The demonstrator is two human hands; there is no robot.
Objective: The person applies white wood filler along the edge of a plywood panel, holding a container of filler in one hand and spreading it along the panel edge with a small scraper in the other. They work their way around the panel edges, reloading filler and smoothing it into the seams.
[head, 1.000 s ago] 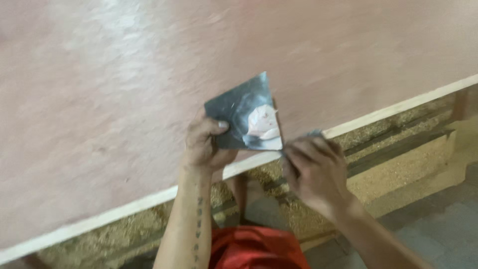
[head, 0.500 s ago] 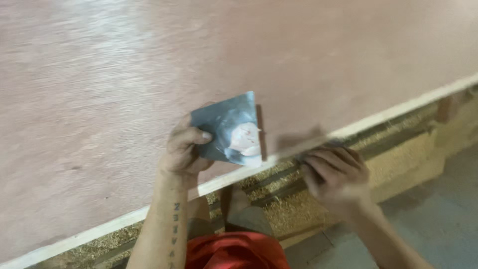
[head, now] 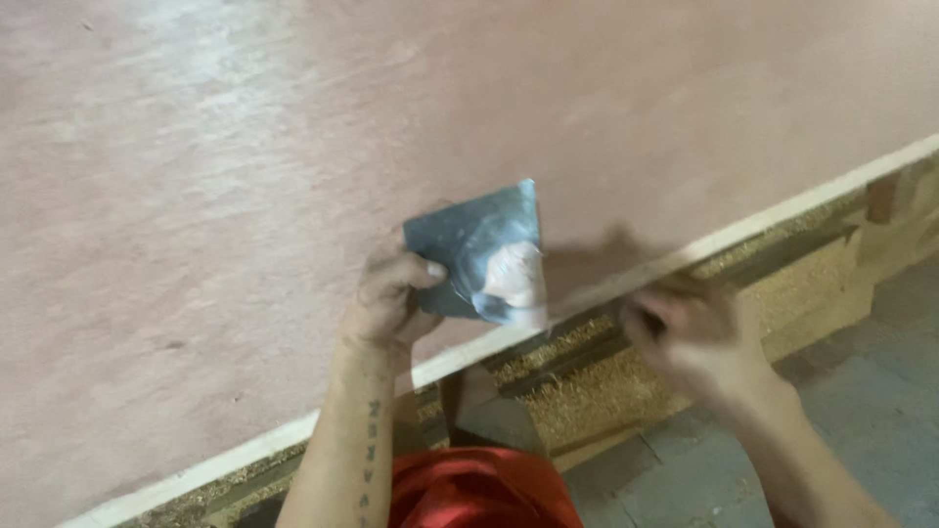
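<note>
Over the pinkish plywood sheet (head: 293, 176), your left hand (head: 391, 298) pinches a metal scraper blade (head: 474, 249) flat — pale filler (head: 514, 274) on it; your right hand (head: 685, 337) blurs at the sheet's edge — grip unclear.

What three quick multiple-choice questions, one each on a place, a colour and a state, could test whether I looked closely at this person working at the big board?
1. Where does the metal plate sit?
A. flat on the floor
B. in the left hand, over the board's near edge
C. on the red cloth

2. What colour is the lump of paste on the plate?
A. pale pinkish
B. bright green
C. black

3. How does the right hand look?
A. sharp, pressed flat on the plate
B. blurred, at the board edge, apart from the plate
C. out of view

Answers: 1 B, the thumb clamps the plate above the pinkish board. 2 A, it nearly matches the board. 3 B, it is smeared to the plate's right; its grip cannot be made out.
</note>
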